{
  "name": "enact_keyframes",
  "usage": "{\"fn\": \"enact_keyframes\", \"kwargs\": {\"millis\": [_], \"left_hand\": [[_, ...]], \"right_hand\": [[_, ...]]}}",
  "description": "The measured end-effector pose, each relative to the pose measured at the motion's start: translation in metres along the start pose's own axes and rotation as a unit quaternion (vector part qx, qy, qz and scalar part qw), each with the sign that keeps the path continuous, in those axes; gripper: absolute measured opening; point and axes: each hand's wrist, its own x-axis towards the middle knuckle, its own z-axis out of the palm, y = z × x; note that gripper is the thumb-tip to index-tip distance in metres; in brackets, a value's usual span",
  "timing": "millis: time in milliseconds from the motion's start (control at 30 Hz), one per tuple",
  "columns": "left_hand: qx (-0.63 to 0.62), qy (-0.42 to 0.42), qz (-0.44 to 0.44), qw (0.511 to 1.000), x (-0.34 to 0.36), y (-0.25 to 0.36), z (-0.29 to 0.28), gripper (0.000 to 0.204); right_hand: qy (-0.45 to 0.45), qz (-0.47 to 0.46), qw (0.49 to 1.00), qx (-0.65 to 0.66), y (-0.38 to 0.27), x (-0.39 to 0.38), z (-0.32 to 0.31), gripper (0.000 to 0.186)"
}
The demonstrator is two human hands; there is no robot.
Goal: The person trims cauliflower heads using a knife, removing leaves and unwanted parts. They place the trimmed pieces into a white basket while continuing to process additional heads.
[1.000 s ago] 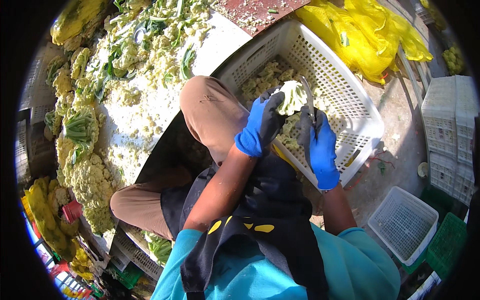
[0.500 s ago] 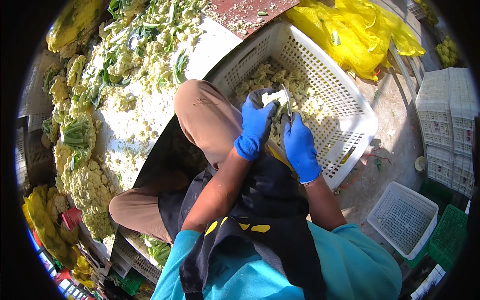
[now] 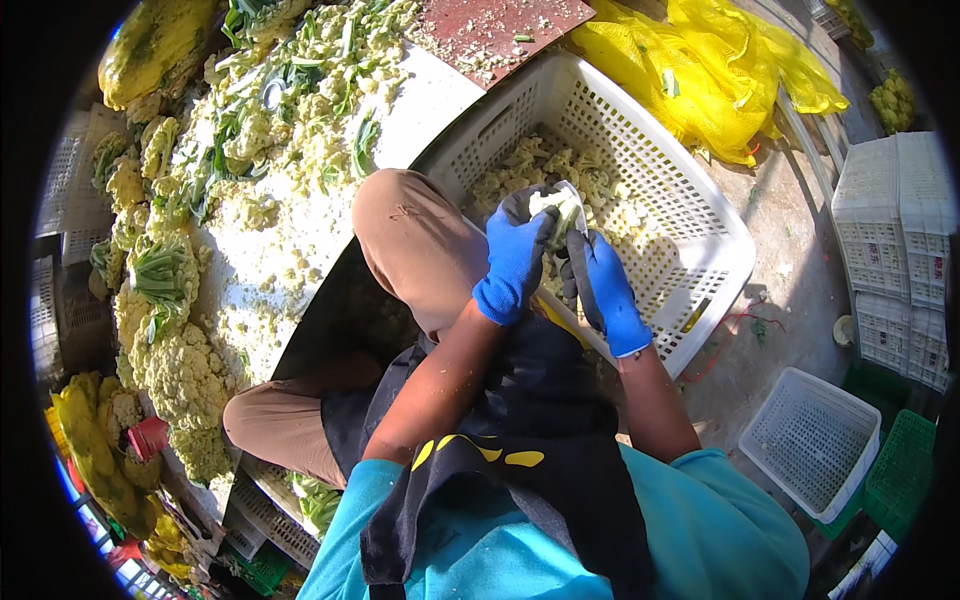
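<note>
Over the near part of a large white plastic basket (image 3: 700, 215), both my hands work in blue gloves with dark palms and fingers. My left hand (image 3: 515, 245) is closed around a pale cauliflower piece (image 3: 558, 207). Close beside it on the right, my right hand (image 3: 604, 290) grips a knife whose thin blade (image 3: 580, 205) lies against the piece; its handle is hidden in the fingers. Below the hands, cut cauliflower florets (image 3: 595, 170) lie heaped in the basket.
Left of my bent knee, a white work surface (image 3: 250, 290) carries cauliflower heads (image 3: 185, 370), florets and leaves. A reddish board (image 3: 495, 35) with crumbs adjoins it. Yellow mesh sacks (image 3: 690, 70) lie beyond the basket. Stacked white crates (image 3: 895, 240) and a smaller white basket (image 3: 812, 440) stand right.
My right hand has turned and dropped slightly, and the blade has tilted along the cauliflower piece. My left hand stays almost in place, still holding the piece.
</note>
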Motion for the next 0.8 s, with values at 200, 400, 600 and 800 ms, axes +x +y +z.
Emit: {"fn": "enact_keyframes", "kwargs": {"millis": [200,400,600,800], "left_hand": [[0.048,-0.056,0.008,0.997,-0.008,0.019,0.014,0.053],[0.116,-0.008,0.057,0.992,0.000,0.005,0.011,0.059],[-0.012,-0.010,0.031,0.999,-0.005,0.020,0.009,0.036],[0.003,-0.039,0.120,0.992,0.002,0.003,0.002,0.031]], "right_hand": [[0.156,-0.172,0.927,-0.294,0.026,0.009,0.014,0.027],[0.203,-0.247,0.895,-0.311,0.022,-0.004,0.016,0.027],[0.015,-0.021,0.999,-0.038,-0.021,-0.021,0.002,0.032],[0.145,-0.229,0.907,-0.321,-0.006,-0.018,-0.004,0.035]]}}
